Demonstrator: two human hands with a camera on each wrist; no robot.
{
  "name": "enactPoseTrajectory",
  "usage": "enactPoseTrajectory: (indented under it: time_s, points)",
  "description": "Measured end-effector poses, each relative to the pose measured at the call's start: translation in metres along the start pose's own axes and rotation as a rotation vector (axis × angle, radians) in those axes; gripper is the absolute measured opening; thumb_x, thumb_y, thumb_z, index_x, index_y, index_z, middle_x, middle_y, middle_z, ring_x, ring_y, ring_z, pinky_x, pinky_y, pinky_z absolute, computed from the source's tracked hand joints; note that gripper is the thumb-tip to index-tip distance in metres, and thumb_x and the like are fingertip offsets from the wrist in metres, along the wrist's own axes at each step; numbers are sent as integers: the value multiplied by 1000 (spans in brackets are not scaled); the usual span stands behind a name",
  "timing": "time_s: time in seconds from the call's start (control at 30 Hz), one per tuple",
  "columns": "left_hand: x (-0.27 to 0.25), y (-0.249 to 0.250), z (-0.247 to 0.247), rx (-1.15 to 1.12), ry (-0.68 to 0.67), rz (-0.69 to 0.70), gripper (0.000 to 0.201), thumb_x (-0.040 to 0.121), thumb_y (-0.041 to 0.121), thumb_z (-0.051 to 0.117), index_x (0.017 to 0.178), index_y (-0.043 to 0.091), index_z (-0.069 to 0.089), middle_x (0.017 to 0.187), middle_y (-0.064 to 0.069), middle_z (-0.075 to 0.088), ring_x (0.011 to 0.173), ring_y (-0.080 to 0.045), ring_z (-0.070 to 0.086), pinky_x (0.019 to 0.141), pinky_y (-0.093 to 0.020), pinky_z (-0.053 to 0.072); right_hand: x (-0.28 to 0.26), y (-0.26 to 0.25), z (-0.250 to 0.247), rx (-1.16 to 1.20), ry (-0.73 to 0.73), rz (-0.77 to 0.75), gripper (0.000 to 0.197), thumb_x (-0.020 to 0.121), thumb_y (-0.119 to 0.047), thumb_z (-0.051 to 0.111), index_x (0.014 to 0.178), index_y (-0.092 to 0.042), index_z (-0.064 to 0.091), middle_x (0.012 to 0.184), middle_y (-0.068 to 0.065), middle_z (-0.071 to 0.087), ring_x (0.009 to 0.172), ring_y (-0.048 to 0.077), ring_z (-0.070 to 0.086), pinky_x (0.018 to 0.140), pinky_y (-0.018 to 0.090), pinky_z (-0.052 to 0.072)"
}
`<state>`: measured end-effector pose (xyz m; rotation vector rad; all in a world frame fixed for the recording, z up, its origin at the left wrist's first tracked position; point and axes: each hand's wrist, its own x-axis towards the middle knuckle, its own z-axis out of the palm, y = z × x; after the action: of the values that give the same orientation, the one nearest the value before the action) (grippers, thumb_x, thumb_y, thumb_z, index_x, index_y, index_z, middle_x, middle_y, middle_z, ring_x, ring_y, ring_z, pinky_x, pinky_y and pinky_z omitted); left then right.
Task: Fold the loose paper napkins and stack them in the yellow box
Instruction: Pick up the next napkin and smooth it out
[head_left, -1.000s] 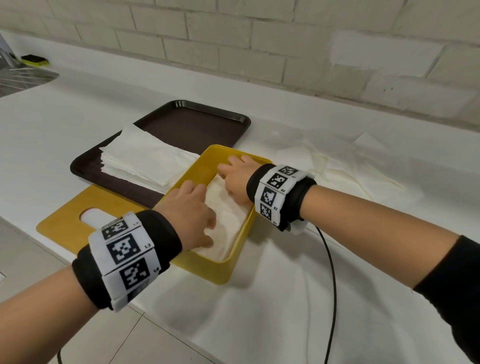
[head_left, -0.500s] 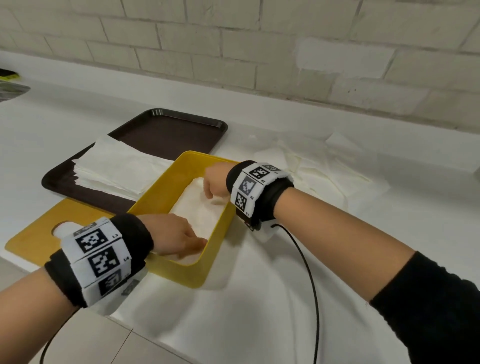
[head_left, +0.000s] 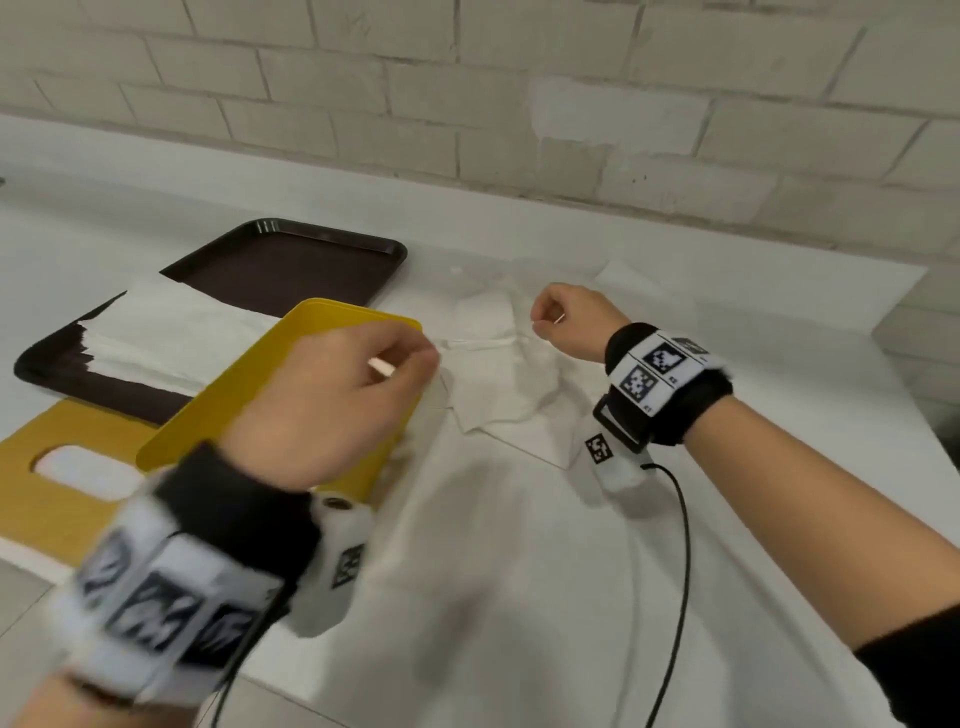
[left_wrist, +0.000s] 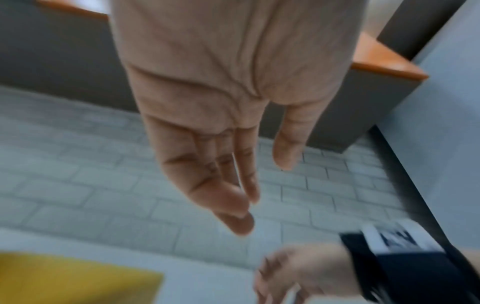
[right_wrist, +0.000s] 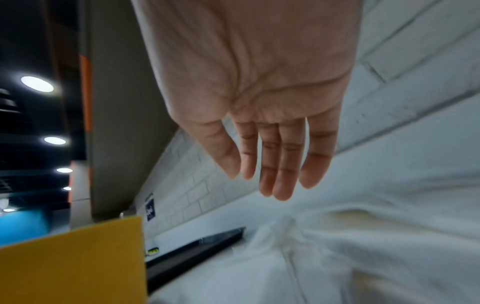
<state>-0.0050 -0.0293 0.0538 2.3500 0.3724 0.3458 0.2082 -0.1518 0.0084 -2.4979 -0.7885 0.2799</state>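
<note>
The yellow box stands left of centre on the white counter, its inside hidden behind my left hand. Crumpled loose white napkins lie just right of the box. My left hand hovers over the box's right rim, its fingertips at the edge of the napkin pile. In the left wrist view my left hand shows straight fingers and holds nothing. My right hand hangs above the far side of the pile. The right wrist view shows my right hand with relaxed, empty fingers above the napkins.
A dark brown tray lies behind the box with a stack of flat napkins on it. A yellow lid with an oval cutout lies at the front left edge. A black cable trails from my right wrist. Brick wall behind.
Both hands have come out of the yellow box and moved right, to the loose napkin pile. The view has swung right with them.
</note>
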Motion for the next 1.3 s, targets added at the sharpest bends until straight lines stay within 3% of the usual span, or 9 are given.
enactPoseTrajectory:
  time_s: [0.1, 0.23, 0.37, 0.47, 0.7, 0.83, 1.03, 1.2, 1.3]
  points:
    - [41, 5, 56, 7, 4, -50, 21, 93, 24, 50, 111, 17, 60, 107, -3, 64, 93, -22, 62, 77, -26, 45, 20, 7, 10, 26, -13, 65, 25, 90, -16, 52, 114, -6, 52, 108, 11, 59, 103, 28, 55, 76, 27, 38]
    - [100, -3, 106, 80, -45, -198, 41, 96, 18, 44, 136, 10, 40, 137, -12, 47, 124, -27, 46, 99, -31, 35, 42, 5, 20, 78, -39, 89, 37, 91, -21, 52, 125, -11, 42, 118, 14, 58, 90, 23, 51, 74, 25, 36]
    - [144, -11, 123, 133, -105, -326, 54, 94, 10, 44, 144, 7, 24, 146, -17, 34, 132, -30, 37, 103, -35, 34, 63, 3, 37, 5, -139, 70, 47, 89, -17, 56, 133, -16, 39, 128, 12, 53, 112, 28, 54, 87, 26, 41]
    - [164, -17, 129, 152, -129, -359, 53, 94, 13, 46, 143, 5, 26, 144, -18, 37, 131, -30, 38, 102, -34, 33, 73, 1, 47, -50, -197, 83, 40, 93, -12, 47, 133, -15, 44, 133, 13, 51, 117, 29, 52, 99, 32, 41]
    - [178, -32, 136, 183, -157, -336, 46, 92, 13, 47, 137, 11, 38, 135, -14, 51, 122, -30, 49, 96, -32, 38, 76, -2, 40, 105, -74, 54, 22, 86, -2, 51, 99, -2, 70, 110, 14, 66, 103, 28, 61, 93, 34, 48]
    - [171, -26, 130, 101, -87, -227, 34, 94, 20, 49, 126, 12, 54, 123, -12, 60, 114, -28, 54, 88, -30, 40, 63, 2, 18, 263, 0, -17, 18, 81, 2, 52, 86, -14, 59, 77, -3, 53, 70, 11, 49, 55, 16, 39]
    - [150, -14, 115, -236, 35, -142, 13, 92, 17, 55, 89, 14, 67, 83, -2, 66, 81, -17, 63, 62, -14, 45, 41, 12, -15, 510, 82, -79, 10, 88, -4, 52, 89, -14, 53, 72, -3, 48, 69, 10, 49, 63, 21, 43]
    - [134, 0, 109, -369, -29, -93, 48, 90, 38, 56, 131, 17, 45, 116, 7, 49, 98, -10, 52, 53, 3, 38, 11, 20, -37, 746, 44, -164, 20, 94, -2, 45, 86, -17, 55, 73, 1, 53, 66, 9, 51, 59, 16, 44]
    - [127, 5, 110, -523, -147, -87, 58, 83, 44, 64, 131, 19, 43, 117, 4, 57, 98, -11, 58, 63, -9, 46, -2, 23, -47, 859, 2, -211, 28, 95, 1, 39, 82, -18, 55, 76, -3, 53, 66, 7, 50, 62, 16, 42]
